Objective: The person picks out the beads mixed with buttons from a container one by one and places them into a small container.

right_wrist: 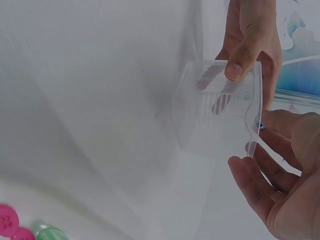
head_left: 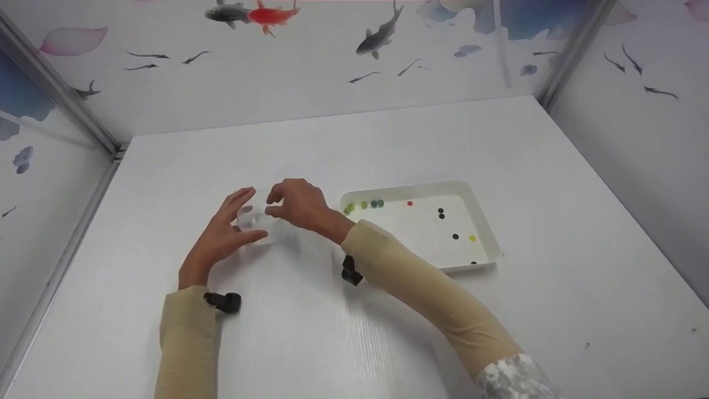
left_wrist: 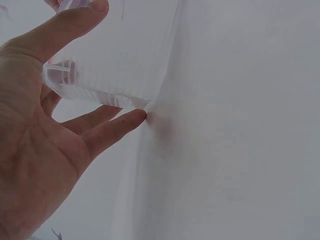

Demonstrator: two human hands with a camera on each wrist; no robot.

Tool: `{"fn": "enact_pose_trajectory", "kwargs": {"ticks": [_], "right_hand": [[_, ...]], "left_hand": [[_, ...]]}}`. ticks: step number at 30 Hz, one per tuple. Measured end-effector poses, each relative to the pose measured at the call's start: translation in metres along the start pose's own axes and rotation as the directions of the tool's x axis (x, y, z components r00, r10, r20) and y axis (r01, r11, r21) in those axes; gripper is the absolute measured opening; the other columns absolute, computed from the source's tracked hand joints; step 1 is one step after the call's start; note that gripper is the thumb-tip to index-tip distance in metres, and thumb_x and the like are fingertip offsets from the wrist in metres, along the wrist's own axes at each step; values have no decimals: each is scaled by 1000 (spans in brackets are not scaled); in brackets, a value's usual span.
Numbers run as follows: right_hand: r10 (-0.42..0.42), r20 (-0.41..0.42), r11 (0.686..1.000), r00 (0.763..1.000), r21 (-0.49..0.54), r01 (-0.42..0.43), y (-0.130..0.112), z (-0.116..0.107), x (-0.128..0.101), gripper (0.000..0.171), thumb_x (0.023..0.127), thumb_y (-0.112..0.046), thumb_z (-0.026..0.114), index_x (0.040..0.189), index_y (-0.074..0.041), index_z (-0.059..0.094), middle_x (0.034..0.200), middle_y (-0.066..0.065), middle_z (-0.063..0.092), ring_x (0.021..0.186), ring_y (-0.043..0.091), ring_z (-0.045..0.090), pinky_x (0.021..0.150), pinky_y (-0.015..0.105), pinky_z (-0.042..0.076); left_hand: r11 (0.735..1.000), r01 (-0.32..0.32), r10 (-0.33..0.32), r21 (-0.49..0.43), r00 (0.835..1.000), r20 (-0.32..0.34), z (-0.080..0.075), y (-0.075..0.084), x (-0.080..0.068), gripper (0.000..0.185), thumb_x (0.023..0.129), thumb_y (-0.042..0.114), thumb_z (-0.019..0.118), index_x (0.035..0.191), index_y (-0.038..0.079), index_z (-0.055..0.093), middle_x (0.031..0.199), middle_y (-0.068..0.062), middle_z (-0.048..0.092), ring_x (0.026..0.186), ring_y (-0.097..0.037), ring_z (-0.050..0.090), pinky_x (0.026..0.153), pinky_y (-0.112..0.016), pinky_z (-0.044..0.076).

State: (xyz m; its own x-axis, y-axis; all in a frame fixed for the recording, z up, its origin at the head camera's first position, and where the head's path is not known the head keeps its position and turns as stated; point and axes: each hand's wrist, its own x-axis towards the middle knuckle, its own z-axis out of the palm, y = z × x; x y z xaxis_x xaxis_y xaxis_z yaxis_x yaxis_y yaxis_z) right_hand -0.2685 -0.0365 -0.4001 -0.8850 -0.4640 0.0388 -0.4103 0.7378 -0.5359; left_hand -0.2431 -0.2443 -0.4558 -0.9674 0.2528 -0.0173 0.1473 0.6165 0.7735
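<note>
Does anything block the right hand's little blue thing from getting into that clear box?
Nothing visible does: the right hand pinches the small blue thing at the mouth of the clear box, with no lid in sight. The left hand grips the box's sides, seemingly out of the way.

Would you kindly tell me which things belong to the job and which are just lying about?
Likely the job:
clear container, held by the left hand
small blue piece, pinched by the right hand
white tray with coloured pieces

Likely incidental:
black wrist devices
fish-patterned wall
small speck, bit or mark unclear
</note>
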Motion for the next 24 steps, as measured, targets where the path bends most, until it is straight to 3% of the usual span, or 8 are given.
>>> {"fn": "enact_pose_trajectory", "kwargs": {"ticks": [4, 7, 11, 14, 19, 24], "right_hand": [[4, -21, 998, 1000, 55, -3, 6, -2, -2, 30, 93, -33, 71, 118, -16, 75, 118, 0, 74, 106, 15, 69, 88, 32, 58], [11, -31, 987, 999, 163, -6, 11, -8, -5, 31, 92, -33, 73, 117, -15, 75, 115, 1, 75, 102, 15, 69, 82, 28, 58], [37, 2, 937, 999, 346, -35, 20, -18, -7, 31, 91, -31, 75, 116, -13, 74, 110, 2, 74, 98, 19, 71, 69, 26, 59], [56, 42, 900, 998, 430, -69, 26, -24, -8, 32, 91, -30, 74, 118, -12, 73, 112, 5, 73, 101, 26, 72, 65, 29, 61], [90, 100, 876, 991, 465, -126, 37, -34, -9, 36, 93, -32, 72, 123, -12, 70, 120, 6, 71, 109, 27, 69, 69, 31, 63], [134, 135, 830, 982, 526, -186, 51, -44, -12, 35, 94, -35, 71, 122, -15, 70, 119, 4, 73, 107, 23, 69, 71, 32, 63]], "left_hand": [[1000, -6, 6, -3, 1000, 8, 1, -1, 0, 91, 86, 28, 80, 159, 30, 27, 169, 1, 16, 149, -36, 35, 113, -60, 40], [1000, -9, 9, -6, 1000, 9, 1, -1, 0, 91, 86, 28, 81, 159, 30, 27, 169, 0, 16, 149, -37, 35, 113, -60, 40], [1000, -17, 17, -7, 1000, 8, 0, -1, 0, 92, 84, 30, 82, 159, 30, 27, 169, -1, 16, 150, -39, 33, 114, -60, 39], [1000, -11, 11, -6, 1000, 11, -1, 0, 0, 93, 84, 29, 82, 159, 31, 27, 169, -1, 16, 150, -39, 32, 114, -60, 38], [1000, 5, -5, -4, 1000, 15, -2, 1, -1, 93, 85, 27, 81, 160, 31, 26, 169, -1, 15, 151, -39, 30, 115, -61, 36], [1000, 8, -8, 0, 1000, 14, -2, 0, -1, 93, 85, 29, 81, 160, 29, 25, 169, 0, 15, 151, -39, 30, 116, -60, 35]]}}
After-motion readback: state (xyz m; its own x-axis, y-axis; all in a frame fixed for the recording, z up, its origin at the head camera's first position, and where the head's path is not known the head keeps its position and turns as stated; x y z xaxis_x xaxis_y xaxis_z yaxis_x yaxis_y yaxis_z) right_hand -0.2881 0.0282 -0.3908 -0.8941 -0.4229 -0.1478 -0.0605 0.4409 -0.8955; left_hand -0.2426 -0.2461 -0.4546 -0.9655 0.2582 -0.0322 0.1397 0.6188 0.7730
